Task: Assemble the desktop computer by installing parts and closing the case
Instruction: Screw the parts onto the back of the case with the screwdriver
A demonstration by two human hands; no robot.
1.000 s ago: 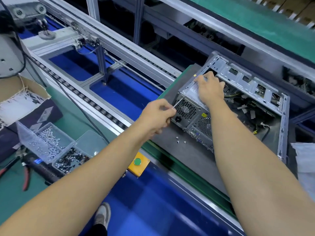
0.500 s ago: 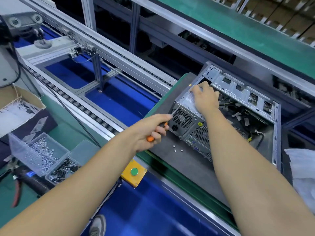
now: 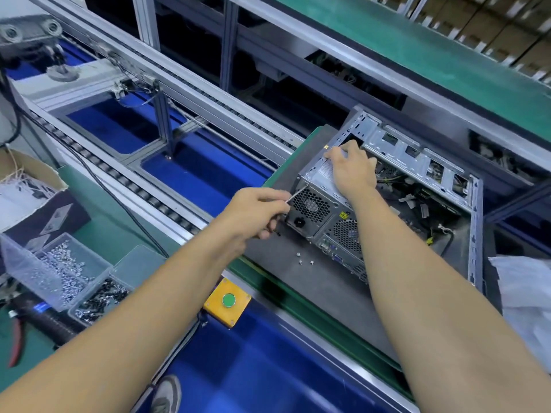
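A: What's the setting?

B: I see a conveyor line; a grey pallet [image 3: 313,281] carries the open case [image 3: 417,186].

A: The hands?

B: My left hand [image 3: 253,213] grips a screwdriver [image 3: 295,194], its tip at the case's rear corner. My right hand [image 3: 351,168] presses flat on the power supply [image 3: 316,204], just beyond the tip. Loose screws [image 3: 304,259] lie below the left hand.

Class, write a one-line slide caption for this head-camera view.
Left hand drives a screwdriver into the open computer case; right hand steadies it.
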